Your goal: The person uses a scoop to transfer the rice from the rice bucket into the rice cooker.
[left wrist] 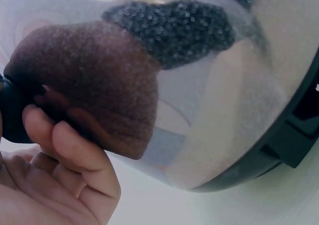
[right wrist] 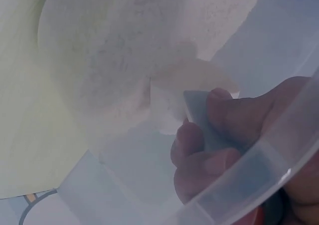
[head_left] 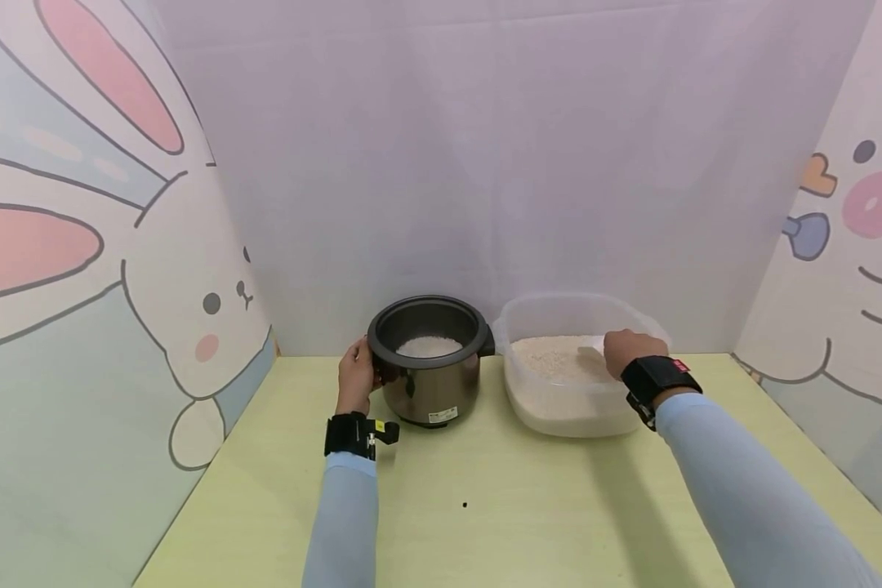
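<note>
A dark rice cooker stands lidless on the table, with white rice at the bottom of its pot. My left hand grips its left side handle; curled fingers show beneath that handle in the left wrist view. To the right is a translucent plastic tub holding a bed of rice. Over the tub's right part, my right hand holds a white scoop by its handle, thumb on top and fingers curled below. The scoop's front end is down at the rice.
The pale yellow table carries a small black speck near its front. A lilac cloth hangs behind the cooker and tub. Cartoon panels with a rabbit and a pig stand at either side.
</note>
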`<action>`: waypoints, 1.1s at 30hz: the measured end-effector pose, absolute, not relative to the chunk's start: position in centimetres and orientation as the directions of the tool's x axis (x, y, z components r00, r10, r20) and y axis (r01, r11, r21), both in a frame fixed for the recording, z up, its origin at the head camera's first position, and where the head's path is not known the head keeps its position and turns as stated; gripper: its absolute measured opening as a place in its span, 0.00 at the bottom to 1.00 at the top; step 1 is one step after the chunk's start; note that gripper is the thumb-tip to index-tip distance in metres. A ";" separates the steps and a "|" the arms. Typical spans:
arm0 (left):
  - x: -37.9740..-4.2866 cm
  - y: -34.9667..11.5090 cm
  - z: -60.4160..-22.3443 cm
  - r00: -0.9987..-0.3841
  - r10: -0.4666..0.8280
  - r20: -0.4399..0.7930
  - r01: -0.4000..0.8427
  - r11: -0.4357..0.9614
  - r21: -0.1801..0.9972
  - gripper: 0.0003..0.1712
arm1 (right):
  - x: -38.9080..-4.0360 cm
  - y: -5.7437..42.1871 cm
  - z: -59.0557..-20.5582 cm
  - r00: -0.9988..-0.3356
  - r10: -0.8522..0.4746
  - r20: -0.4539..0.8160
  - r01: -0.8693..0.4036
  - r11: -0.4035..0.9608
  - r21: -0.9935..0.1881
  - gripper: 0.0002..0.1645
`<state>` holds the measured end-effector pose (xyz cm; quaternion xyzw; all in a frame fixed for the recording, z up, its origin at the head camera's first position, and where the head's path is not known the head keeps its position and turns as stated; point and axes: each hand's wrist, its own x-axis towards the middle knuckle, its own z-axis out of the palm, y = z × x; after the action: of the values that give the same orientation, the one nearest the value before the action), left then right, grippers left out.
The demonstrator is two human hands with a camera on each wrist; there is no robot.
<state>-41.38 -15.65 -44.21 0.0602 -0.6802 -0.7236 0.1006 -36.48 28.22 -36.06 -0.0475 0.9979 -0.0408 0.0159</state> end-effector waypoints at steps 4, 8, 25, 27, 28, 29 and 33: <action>-41.4 -15.6 -44.3 -0.972 -0.229 0.055 0.069 -0.051 0.996 0.31 | -36.9 28.1 -36.3 -0.993 -0.096 -0.061 -0.090 0.991 -0.103 0.19; -41.4 -15.5 -44.3 -0.972 -0.229 0.059 0.073 -0.051 0.996 0.32 | -37.3 28.1 -36.7 -0.991 -0.092 -0.094 -0.080 0.989 -0.122 0.17; -41.6 -15.6 -44.3 -0.974 -0.221 0.050 0.065 -0.060 0.996 0.31 | -36.7 26.7 -35.9 -0.978 -0.106 -0.182 -0.078 0.985 -0.154 0.14; -41.6 -15.6 -44.3 -0.974 -0.224 0.048 0.063 -0.060 0.996 0.31 | -36.8 26.6 -35.9 -0.975 -0.111 -0.194 -0.079 0.984 -0.162 0.13; -41.6 -15.5 -44.3 -0.973 -0.225 0.047 0.062 -0.059 0.996 0.31 | -36.9 26.6 -35.9 -0.974 -0.113 -0.197 -0.081 0.983 -0.164 0.13; -41.6 -15.5 -44.3 -0.973 -0.226 0.047 0.061 -0.056 0.997 0.32 | -36.9 26.6 -36.0 -0.973 -0.113 -0.201 -0.080 0.983 -0.166 0.12; -41.7 -15.5 -44.3 -0.972 -0.231 0.048 0.062 -0.050 0.997 0.32 | -37.3 26.5 -36.2 -0.970 -0.128 -0.206 -0.094 0.982 -0.167 0.12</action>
<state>-41.69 -15.49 -44.27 0.0622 -0.6815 -0.7221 0.1014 -37.31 26.49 -36.23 -0.0559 0.9895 -0.0782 0.1084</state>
